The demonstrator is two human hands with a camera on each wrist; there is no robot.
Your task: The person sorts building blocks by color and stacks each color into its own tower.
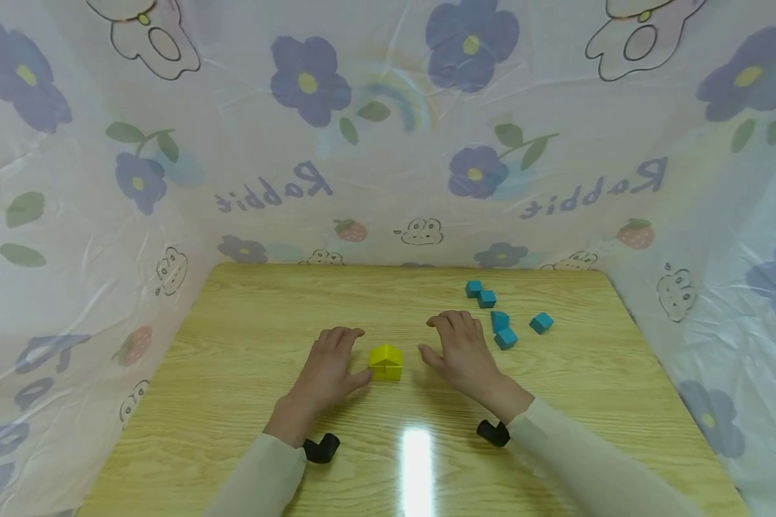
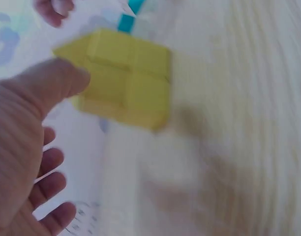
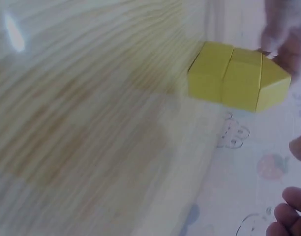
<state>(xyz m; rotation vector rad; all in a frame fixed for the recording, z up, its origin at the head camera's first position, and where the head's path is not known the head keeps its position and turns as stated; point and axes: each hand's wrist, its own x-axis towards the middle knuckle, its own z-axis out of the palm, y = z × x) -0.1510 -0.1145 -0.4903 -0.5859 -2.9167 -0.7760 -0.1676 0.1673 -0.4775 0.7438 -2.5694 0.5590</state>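
Observation:
A small house-shaped stack of yellow blocks (image 1: 385, 365) stands on the wooden table, cubes below and a pointed roof block on top. In the left wrist view the same yellow blocks (image 2: 128, 81) sit close together in rows. My left hand (image 1: 328, 372) is on the stack's left side, its thumb tip right at the blocks in the head view and its other fingers loosely bent. On the right, apart from the stack, my right hand (image 1: 462, 357) hovers with relaxed fingers and nothing in its grasp. Both palms face inward towards the stack.
Several blue blocks lie at the back right: a touching pair of cubes (image 1: 481, 294), a wedge-like block (image 1: 500, 321) beside a cube (image 1: 506, 338), and a lone cube (image 1: 542, 323). A patterned curtain (image 1: 388, 165) surrounds the table's back and sides.

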